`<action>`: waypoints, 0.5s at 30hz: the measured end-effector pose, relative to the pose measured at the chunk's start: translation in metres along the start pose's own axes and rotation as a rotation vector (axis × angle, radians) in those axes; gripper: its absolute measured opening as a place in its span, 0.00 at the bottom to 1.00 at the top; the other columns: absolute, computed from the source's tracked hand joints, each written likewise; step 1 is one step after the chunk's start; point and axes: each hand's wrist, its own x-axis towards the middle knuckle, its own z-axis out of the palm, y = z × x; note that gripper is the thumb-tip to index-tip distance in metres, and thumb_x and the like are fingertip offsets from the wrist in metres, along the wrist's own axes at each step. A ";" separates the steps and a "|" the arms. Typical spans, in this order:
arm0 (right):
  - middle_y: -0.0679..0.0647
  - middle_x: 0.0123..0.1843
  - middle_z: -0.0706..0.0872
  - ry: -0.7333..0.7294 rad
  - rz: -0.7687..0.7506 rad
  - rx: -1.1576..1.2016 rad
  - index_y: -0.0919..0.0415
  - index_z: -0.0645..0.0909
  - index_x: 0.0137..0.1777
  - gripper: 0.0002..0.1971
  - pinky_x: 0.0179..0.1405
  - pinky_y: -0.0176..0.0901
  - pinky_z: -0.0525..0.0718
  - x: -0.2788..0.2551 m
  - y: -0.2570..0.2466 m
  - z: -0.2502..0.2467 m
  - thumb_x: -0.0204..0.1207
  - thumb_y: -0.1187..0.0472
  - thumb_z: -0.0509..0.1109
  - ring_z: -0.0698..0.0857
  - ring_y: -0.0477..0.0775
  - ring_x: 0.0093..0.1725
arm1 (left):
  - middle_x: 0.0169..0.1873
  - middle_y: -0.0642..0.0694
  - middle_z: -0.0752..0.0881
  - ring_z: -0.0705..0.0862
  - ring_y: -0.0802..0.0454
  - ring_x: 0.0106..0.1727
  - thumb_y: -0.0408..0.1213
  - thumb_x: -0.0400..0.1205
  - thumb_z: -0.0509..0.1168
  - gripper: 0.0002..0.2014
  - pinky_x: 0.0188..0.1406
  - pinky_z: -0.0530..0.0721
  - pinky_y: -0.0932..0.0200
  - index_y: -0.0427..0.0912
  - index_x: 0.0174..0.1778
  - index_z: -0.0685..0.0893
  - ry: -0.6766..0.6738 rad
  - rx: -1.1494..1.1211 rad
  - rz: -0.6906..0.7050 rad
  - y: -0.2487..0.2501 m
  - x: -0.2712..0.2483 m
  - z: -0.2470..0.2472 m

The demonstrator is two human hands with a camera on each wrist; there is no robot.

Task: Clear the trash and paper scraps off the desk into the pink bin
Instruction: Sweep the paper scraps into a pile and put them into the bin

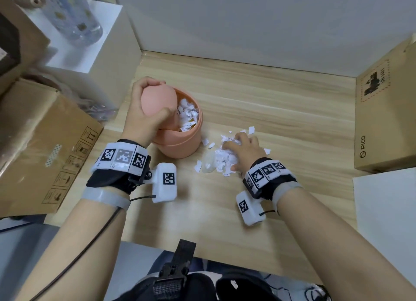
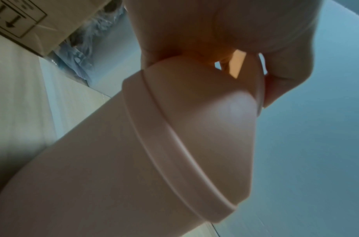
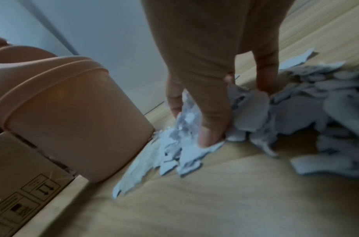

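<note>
Holding: my left hand (image 1: 144,111) grips the swing lid (image 1: 157,100) of the pink bin (image 1: 182,143), fingers curled over its top edge and thumb pressed on its near face, tipping it up so the mouth is uncovered.
Left wrist view: lid (image 2: 205,104) and bin collar (image 2: 174,152) fill the picture, with my fingers (image 2: 286,72) wrapped round the lid's rim.
Bin: stands upright on the wooden desk (image 1: 270,102), left of centre, with torn white paper showing inside the opening.
Right hand: my right hand (image 1: 244,151) lies palm down on the paper scraps (image 1: 221,160), fingers curled into the heap and pinching a bunch of pieces.
Right wrist view: thumb and fingers (image 3: 211,128) close on scraps (image 3: 296,112) just beside the bin wall (image 3: 73,120).
Scraps: piled just right of the bin, with loose bits scattered round my hand.
Surroundings: cardboard box (image 1: 45,147) at the left, another box (image 1: 387,111) at the right.
</note>
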 end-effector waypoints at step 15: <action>0.62 0.56 0.84 0.158 0.005 0.333 0.64 0.80 0.56 0.11 0.47 0.43 0.76 -0.016 -0.024 -0.078 0.74 0.67 0.67 0.79 0.58 0.47 | 0.60 0.55 0.79 0.77 0.62 0.59 0.33 0.64 0.66 0.23 0.55 0.75 0.71 0.58 0.53 0.72 0.006 -0.035 0.027 0.000 0.000 0.001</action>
